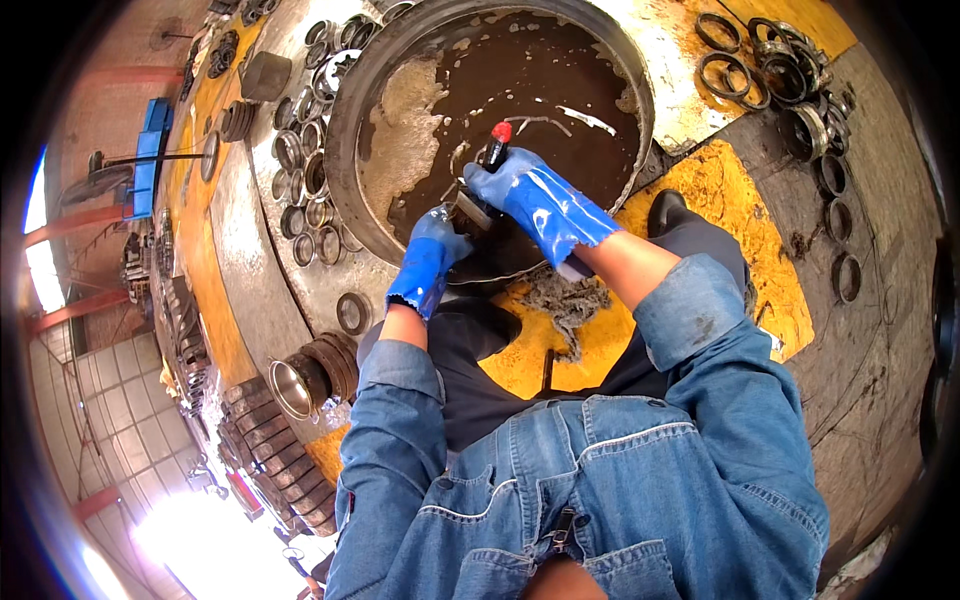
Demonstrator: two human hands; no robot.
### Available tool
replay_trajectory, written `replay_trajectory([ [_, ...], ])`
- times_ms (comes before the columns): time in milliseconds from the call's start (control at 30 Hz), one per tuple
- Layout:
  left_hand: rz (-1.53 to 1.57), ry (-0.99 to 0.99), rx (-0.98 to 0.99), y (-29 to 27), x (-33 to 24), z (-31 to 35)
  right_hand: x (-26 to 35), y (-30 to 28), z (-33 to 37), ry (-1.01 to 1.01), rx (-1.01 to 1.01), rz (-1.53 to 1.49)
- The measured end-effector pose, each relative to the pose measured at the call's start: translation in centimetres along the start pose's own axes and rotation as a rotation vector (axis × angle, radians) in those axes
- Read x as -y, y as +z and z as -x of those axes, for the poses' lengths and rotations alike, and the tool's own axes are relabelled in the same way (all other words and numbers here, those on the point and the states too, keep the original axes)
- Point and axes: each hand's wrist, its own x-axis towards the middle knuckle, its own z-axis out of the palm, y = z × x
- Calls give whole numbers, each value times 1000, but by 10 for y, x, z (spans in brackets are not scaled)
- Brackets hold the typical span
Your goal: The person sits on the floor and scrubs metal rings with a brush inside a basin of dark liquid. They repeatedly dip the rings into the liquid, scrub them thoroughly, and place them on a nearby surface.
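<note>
Both my hands wear blue rubber gloves and work over a large round metal tub [345, 150] of dark brown liquid. My right hand [515, 185] is closed around a tool with a black, red-ended handle [497, 146]; its working end is hidden beneath the glove. Close beside it, my left hand [437, 235] grips a greyish metal piece [474, 211], mostly covered by the gloves, so its full shape does not show. The two hands nearly meet above the near part of the tub. Pale foam [402, 135] floats on the liquid's left side.
Many metal rings [290, 150] stand clustered left of the tub. More rings [785, 75] lie at the far right, with a row [838, 220] running nearer. A dirty grey rag [565, 300] lies on a yellow floor patch [730, 200] by my feet. Stacked cylinders [300, 385] stand left.
</note>
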Motion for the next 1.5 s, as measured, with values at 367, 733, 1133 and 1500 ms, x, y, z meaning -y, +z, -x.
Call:
replay_trajectory([
  [367, 137, 3, 30, -17, -19, 25, 12, -41, 15, 6, -72, -90],
  [733, 20, -46, 81, -27, -36, 24, -39, -29, -27, 68, -255, 63],
  [1133, -133, 136, -232, -13, -104, 8, -41, -33, -25, 8, -360, 123],
  [1500, 78, -70, -23, 10, -2, 3, 0, 12, 6, -53, -162, 37],
])
